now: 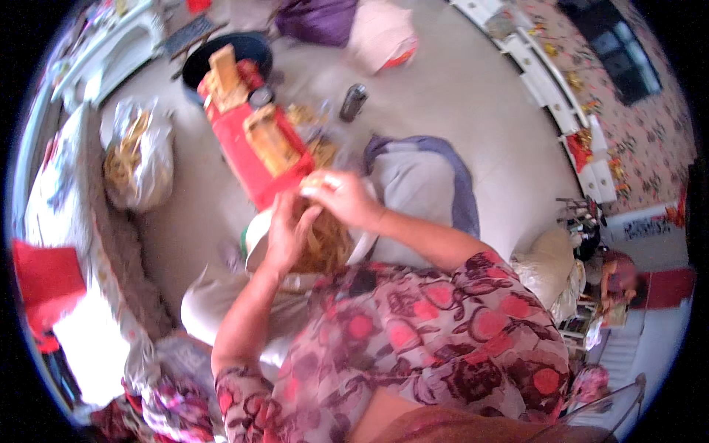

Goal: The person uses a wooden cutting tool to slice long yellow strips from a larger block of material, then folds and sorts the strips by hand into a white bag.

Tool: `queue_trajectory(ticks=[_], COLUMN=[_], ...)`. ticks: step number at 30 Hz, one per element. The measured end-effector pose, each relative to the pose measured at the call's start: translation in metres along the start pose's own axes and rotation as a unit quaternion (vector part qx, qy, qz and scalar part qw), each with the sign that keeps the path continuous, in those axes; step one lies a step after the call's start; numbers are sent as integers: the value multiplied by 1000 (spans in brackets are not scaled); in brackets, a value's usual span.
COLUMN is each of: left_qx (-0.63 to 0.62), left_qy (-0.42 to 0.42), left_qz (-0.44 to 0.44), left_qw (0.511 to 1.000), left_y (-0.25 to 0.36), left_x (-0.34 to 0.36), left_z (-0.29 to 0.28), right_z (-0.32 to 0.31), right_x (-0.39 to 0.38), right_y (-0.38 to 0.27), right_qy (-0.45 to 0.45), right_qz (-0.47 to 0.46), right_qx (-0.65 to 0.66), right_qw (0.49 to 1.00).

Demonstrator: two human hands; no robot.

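Observation:
Both of my hands meet just past a white bucket (256, 249) between my legs. Tan, strip-like pieces (325, 247) fill the bucket. My left hand (288, 230) is over its left side, thumb and fingers curled toward the right hand. Beside it, my right hand (346, 199) has its fingertips pinched together around something small and pale that is too blurred to name. Right beyond my hands lies a long red board (247, 159), with a yellowish wooden block (272, 142) on it. What the left fingers hold, if anything, is hidden.
A dark basin (262, 50) stands at the board's far end. A clear plastic bag (159, 166) of tan strips sits on the left. A dark jar (353, 102) stands on the floor (458, 88). Purple (317, 21) and pink bundles (380, 33) lie farther back.

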State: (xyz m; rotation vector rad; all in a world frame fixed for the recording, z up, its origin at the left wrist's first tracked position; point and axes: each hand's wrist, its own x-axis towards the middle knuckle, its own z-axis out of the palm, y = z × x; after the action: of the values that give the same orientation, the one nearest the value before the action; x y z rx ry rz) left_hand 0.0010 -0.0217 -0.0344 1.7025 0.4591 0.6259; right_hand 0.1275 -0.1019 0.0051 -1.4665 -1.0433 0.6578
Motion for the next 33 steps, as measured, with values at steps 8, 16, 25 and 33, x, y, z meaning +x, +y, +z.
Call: queue_trajectory(ticks=[8,16,25,33], left_qx=[-183,-255,-425,-434], left_qy=[-72,-157,-143,-70], left_qz=[-38,-218,-291,-360], left_qw=[980,929,845,823], left_y=[-9,-7,-49,1], left_x=[1,-2,-8,-1], left_z=[-8,-18,-9,-8], right_z=[-5,-12,16,17], right_x=[-8,-4,-31,-17], right_y=[-4,-14,-6,-12], right_qy=[-98,34,-137,-96], right_qz=[123,-191,-213,68], right_qx=[196,-186,-173,93], right_qw=[968,963,952,989])
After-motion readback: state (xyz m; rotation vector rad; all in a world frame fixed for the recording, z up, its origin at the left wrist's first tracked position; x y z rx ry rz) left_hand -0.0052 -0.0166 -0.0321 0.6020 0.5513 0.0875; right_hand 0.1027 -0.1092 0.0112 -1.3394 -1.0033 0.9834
